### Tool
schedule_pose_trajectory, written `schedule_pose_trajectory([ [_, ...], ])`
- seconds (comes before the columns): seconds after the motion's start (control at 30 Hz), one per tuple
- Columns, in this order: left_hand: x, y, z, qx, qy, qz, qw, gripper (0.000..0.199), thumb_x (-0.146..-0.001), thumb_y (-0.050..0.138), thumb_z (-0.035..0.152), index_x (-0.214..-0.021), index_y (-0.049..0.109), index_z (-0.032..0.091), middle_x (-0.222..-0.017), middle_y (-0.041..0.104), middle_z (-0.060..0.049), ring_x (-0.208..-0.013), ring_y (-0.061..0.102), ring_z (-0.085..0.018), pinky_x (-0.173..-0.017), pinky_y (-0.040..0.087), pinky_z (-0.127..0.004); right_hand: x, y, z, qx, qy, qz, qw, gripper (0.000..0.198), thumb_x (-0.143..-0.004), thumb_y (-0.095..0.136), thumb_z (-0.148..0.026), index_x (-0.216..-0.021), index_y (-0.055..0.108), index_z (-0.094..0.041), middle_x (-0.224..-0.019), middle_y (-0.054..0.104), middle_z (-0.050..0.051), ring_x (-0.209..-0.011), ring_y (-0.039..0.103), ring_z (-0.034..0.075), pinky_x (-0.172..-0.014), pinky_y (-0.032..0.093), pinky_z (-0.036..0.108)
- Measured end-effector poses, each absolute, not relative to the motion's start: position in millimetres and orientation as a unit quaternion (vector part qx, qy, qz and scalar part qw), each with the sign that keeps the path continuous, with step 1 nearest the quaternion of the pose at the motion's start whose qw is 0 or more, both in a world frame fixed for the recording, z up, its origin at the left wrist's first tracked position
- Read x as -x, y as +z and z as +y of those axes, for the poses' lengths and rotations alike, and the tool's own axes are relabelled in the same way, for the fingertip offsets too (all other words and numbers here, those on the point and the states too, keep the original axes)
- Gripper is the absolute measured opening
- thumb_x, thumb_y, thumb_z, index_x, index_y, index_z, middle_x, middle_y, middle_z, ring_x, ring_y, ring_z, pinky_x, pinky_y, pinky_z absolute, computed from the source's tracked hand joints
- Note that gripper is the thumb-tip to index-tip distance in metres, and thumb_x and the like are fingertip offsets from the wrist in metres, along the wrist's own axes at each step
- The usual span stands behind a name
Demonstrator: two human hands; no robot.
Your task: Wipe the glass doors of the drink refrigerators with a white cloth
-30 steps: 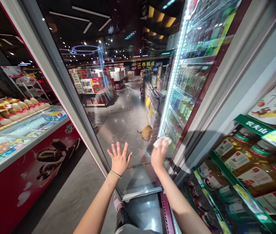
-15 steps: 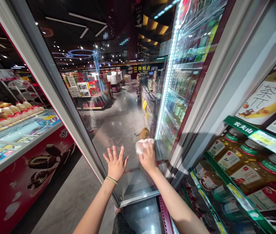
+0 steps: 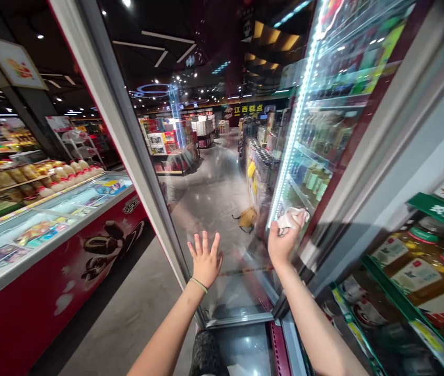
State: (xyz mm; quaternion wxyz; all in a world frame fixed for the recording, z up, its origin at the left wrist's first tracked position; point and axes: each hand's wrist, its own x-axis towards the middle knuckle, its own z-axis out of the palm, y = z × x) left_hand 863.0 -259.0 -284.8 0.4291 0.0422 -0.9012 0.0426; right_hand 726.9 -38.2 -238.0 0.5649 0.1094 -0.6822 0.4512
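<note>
A tall glass door [image 3: 214, 198] in a grey metal frame stands in front of me. My left hand [image 3: 205, 259], with a thin band at the wrist, lies flat near the lower left of the glass, its fingers spread and nothing in them. Crumpled in my right hand [image 3: 283, 243] is a white cloth [image 3: 293, 219], near the right side of the pane. The fingers are bent round it; whether it is cloth or paper tissue is hard to tell. Lit shelves and the store aisle show in the glass.
On the left stands a red chest freezer [image 3: 100, 271] with packs inside and bottles behind it. To the right, green-edged shelves [image 3: 386, 282] hold bottled drinks. A brown bag [image 3: 247, 219] appears through or in the glass. My shoe or trouser leg [image 3: 206, 352] is below.
My right hand has moved right across the glass with the white cloth, toward the door's right frame. My left hand stays flat and spread. The view has turned a little left.
</note>
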Motion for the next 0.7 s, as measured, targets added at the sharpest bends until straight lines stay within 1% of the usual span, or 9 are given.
schedule_pose_trajectory([
  [0.07,-870.0,-280.9,-258.0,-0.04,0.056,-0.899,0.433,0.077,-0.087,0.075,0.041,-0.156,0.045,0.031,-0.167,0.033,-0.019,-0.156,0.022,-0.046,-0.121,0.022,-0.074,-742.5,-234.5,-68.5,-0.206,0.4,-0.673,0.587,0.035,-0.098,0.058,-0.023,-0.133,0.056,-0.017,-0.162,0.041,0.023,-0.158,0.027,0.033,-0.123,0.033,0.065],
  [0.1,-874.3,-277.8,-257.8,-0.039,0.063,-0.896,0.437,0.076,-0.088,0.074,0.041,-0.157,0.044,0.032,-0.166,0.037,-0.017,-0.156,0.024,-0.044,-0.123,0.021,-0.07,-749.6,-234.0,-80.9,-0.254,0.365,-0.673,0.591,0.033,-0.097,0.056,-0.016,-0.129,0.058,-0.019,-0.161,0.045,0.02,-0.158,0.027,0.03,-0.123,0.035,0.062],
  [0.17,-884.0,-268.6,-258.6,-0.033,0.072,-0.891,0.447,0.073,-0.091,0.07,0.04,-0.158,0.042,0.031,-0.162,0.044,-0.015,-0.155,0.029,-0.037,-0.126,0.021,-0.061,-759.2,-231.6,-97.1,-0.342,0.283,-0.676,0.588,0.037,-0.094,0.054,-0.006,-0.128,0.059,-0.023,-0.156,0.053,0.013,-0.158,0.028,0.024,-0.125,0.036,0.053],
  [0.23,-893.3,-254.8,-261.8,-0.026,0.072,-0.885,0.458,0.069,-0.095,0.065,0.035,-0.159,0.041,0.027,-0.156,0.051,-0.013,-0.152,0.036,-0.032,-0.128,0.021,-0.052,-760.1,-219.9,-101.4,-0.398,0.217,-0.676,0.582,0.044,-0.093,0.054,-0.004,-0.131,0.059,-0.025,-0.154,0.057,0.008,-0.158,0.029,0.02,-0.127,0.035,0.047],
  [0.33,-902.7,-227.6,-270.9,-0.034,0.056,-0.877,0.476,0.066,-0.097,0.06,0.027,-0.159,0.039,0.023,-0.148,0.056,-0.014,-0.146,0.042,-0.029,-0.126,0.024,-0.049,-748.8,-171.8,-97.5,-0.376,0.212,-0.688,0.583,0.051,-0.097,0.052,-0.007,-0.144,0.054,-0.026,-0.162,0.047,0.008,-0.16,0.024,0.023,-0.129,0.03,0.05],
  [0.47,-906.1,-195.6,-281.9,-0.04,0.019,-0.861,0.507,0.068,-0.095,0.058,0.02,-0.16,0.037,0.019,-0.149,0.051,-0.018,-0.146,0.04,-0.033,-0.12,0.036,-0.05,-742.0,-85.1,-111.2,-0.325,0.268,-0.702,0.575,0.055,-0.103,0.045,-0.017,-0.157,0.043,-0.024,-0.173,0.022,0.01,-0.162,0.012,0.033,-0.127,0.023,0.066],
  [0.53,-907.2,-188.8,-284.9,-0.039,0.004,-0.849,0.527,0.068,-0.095,0.058,0.018,-0.16,0.037,0.019,-0.146,0.05,-0.018,-0.143,0.042,-0.032,-0.117,0.039,-0.049,-751.1,-70.1,-130.4,-0.376,0.251,-0.701,0.551,0.056,-0.103,0.047,-0.02,-0.158,0.041,-0.025,-0.173,0.02,0.008,-0.162,0.011,0.033,-0.128,0.021,0.067],
  [0.6,-910.2,-188.5,-287.6,-0.045,-0.003,-0.831,0.554,0.064,-0.095,0.057,0.015,-0.157,0.042,0.02,-0.138,0.054,-0.017,-0.136,0.048,-0.03,-0.115,0.041,-0.046,-765.1,-86.9,-148.8,-0.473,0.201,-0.689,0.511,0.057,-0.101,0.051,-0.018,-0.157,0.044,-0.028,-0.171,0.028,0.005,-0.161,0.018,0.028,-0.13,0.023,0.06],
  [0.7,-918.7,-192.7,-294.3,-0.05,-0.009,-0.808,0.586,0.057,-0.094,0.056,0.011,-0.15,0.051,0.019,-0.127,0.058,-0.016,-0.126,0.054,-0.026,-0.111,0.043,-0.043,-779.8,-140.7,-160.6,-0.606,0.124,-0.641,0.454,0.048,-0.1,0.054,-0.014,-0.146,0.057,-0.027,-0.162,0.047,0.002,-0.153,0.039,0.019,-0.13,0.032,0.043],
])
